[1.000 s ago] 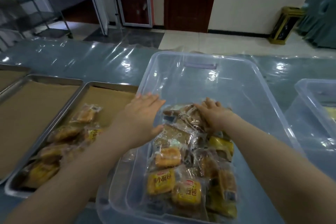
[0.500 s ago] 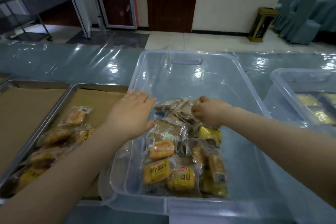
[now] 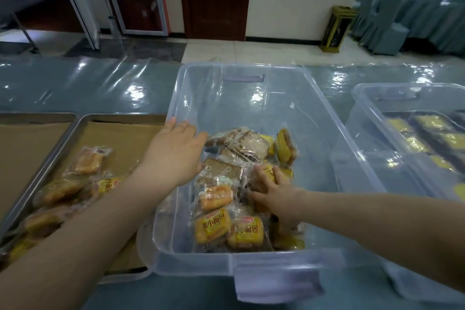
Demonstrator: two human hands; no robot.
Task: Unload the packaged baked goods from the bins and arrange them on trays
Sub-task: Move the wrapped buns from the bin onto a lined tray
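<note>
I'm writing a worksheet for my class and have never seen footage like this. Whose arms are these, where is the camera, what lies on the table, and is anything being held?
There is no machine here. These are a person's two bare hands, filmed by a wide-angle camera worn on the head, which looks forward and down. The left hand is flat and open by the left rim of a clear plastic bin that holds wrapped breads. The right hand lies with its fingers spread on those packs; I cannot tell whether it grips one. Left of the bin is a metal tray lined with brown paper, with several bread packs on it. A second clear bin stands to the right. A shiny plastic sheet covers the table.
</note>
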